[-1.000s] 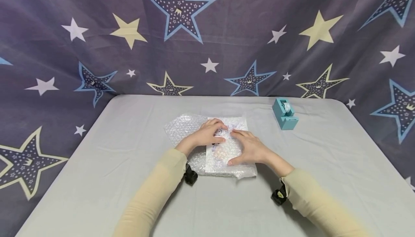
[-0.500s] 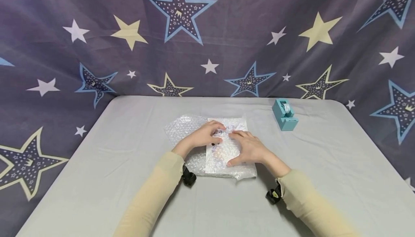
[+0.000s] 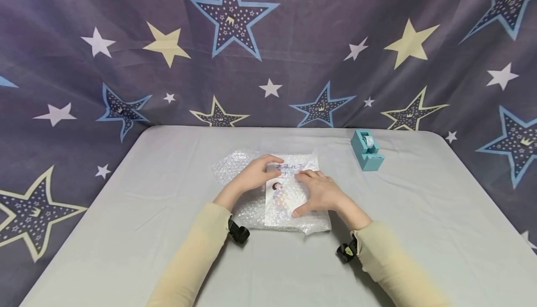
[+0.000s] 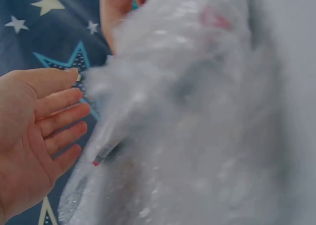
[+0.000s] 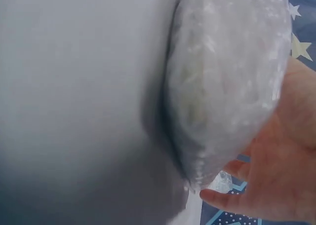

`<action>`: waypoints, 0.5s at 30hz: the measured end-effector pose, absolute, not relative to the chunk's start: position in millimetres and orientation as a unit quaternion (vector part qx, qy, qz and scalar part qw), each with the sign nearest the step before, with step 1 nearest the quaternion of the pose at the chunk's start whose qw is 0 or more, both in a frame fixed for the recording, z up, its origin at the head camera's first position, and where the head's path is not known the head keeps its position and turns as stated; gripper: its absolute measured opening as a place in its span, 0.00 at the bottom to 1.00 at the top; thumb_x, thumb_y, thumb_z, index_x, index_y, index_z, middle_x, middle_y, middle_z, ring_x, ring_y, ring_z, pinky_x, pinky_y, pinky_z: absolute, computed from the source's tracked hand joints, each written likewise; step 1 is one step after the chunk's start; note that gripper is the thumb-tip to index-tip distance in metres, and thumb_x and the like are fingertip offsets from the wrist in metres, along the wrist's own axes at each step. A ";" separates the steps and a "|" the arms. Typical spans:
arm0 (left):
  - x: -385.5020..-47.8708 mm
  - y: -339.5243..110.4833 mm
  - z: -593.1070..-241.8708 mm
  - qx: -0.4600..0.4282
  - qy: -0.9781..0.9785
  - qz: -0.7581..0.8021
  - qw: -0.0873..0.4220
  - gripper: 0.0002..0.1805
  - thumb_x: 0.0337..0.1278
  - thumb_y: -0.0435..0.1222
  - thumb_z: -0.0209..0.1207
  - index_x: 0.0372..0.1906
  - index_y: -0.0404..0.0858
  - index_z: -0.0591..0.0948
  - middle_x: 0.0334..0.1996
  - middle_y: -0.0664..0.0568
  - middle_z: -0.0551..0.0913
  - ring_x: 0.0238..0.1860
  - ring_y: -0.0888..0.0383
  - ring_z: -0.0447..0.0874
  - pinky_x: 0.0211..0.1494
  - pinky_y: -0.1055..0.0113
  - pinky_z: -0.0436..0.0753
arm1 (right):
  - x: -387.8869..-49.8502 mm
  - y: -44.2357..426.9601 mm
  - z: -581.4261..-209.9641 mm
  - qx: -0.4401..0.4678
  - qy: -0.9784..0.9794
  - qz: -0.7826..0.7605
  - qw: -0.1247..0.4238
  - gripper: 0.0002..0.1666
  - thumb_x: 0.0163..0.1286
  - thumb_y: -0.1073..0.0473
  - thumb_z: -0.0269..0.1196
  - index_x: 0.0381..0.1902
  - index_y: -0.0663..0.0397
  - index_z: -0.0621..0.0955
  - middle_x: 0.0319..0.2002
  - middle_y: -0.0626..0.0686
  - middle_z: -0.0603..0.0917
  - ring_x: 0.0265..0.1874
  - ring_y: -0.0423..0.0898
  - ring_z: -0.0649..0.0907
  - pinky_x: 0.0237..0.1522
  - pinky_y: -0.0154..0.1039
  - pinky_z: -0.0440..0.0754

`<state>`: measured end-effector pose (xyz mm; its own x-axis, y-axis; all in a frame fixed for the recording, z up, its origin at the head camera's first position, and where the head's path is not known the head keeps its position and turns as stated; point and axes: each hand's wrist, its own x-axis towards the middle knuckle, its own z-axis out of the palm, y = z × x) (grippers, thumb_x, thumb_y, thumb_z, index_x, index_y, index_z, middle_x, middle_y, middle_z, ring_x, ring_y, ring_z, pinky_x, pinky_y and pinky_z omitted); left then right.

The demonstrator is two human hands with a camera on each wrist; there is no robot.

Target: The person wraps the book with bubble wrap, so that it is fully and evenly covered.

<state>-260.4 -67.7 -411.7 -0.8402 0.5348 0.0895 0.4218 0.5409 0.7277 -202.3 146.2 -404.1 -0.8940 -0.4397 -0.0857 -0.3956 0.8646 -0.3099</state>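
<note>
A white booklet (image 3: 274, 209) with coloured print and a small figure lies under bubble wrap (image 3: 230, 164), which spreads out past its left side. My right hand (image 3: 320, 192) rests on the wrapped booklet's right part with fingers spread. Over the upper left edge, my left hand (image 3: 257, 172) has its fingers extended and grips nothing. In the left wrist view that hand (image 4: 44, 131) shows a flat palm beside the blurred wrap (image 4: 187, 136). The right wrist view has the right hand (image 5: 281, 156) against the side of the wrapped bundle (image 5: 222, 77).
A teal tape dispenser (image 3: 367, 150) with a roll of tape stands at the back right of the grey-covered table (image 3: 126, 232). Behind the table hangs a dark curtain (image 3: 268, 31) with stars.
My left hand has moved left and off the booklet's middle, uncovering its printed title and figure. My right hand has stayed nearly in place, its wrist shifting slightly left.
</note>
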 end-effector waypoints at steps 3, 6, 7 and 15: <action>-260.6 -74.8 -409.2 0.261 0.880 0.393 0.051 0.21 0.58 0.39 0.55 0.56 0.39 0.74 0.58 0.48 0.73 0.61 0.49 0.67 0.63 0.52 0.65 | -201.2 145.4 -404.1 -0.213 0.963 -0.148 0.076 0.63 0.32 0.30 0.70 0.65 0.52 0.65 0.64 0.55 0.65 0.61 0.58 0.65 0.57 0.60 0.64; -260.6 -83.6 -406.9 0.244 0.887 0.389 0.036 0.21 0.58 0.39 0.55 0.56 0.39 0.74 0.57 0.47 0.73 0.60 0.48 0.68 0.63 0.52 0.65 | -199.5 145.2 -404.8 -0.211 0.962 -0.157 0.074 0.62 0.32 0.31 0.71 0.65 0.52 0.65 0.64 0.55 0.66 0.61 0.58 0.66 0.57 0.60 0.64; -260.7 -86.8 -406.4 0.237 0.890 0.389 0.033 0.21 0.58 0.40 0.55 0.56 0.39 0.74 0.57 0.47 0.73 0.60 0.48 0.68 0.63 0.52 0.64 | -198.9 145.2 -405.1 -0.211 0.962 -0.160 0.073 0.62 0.32 0.31 0.71 0.65 0.52 0.65 0.64 0.55 0.66 0.61 0.58 0.66 0.57 0.60 0.64; -260.9 -110.6 -400.1 0.185 0.903 0.388 -0.016 0.21 0.58 0.39 0.55 0.56 0.37 0.74 0.56 0.44 0.74 0.58 0.47 0.69 0.61 0.52 0.66 | -196.4 145.1 -404.1 -0.203 0.961 -0.175 0.070 0.63 0.32 0.33 0.72 0.65 0.52 0.64 0.65 0.55 0.64 0.63 0.58 0.64 0.59 0.60 0.61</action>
<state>-260.9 -110.6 -400.1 -0.9309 0.3222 0.1723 0.3466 0.6298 0.6951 -196.4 145.1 -404.1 -0.9075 -0.4151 -0.0637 -0.3661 0.8564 -0.3641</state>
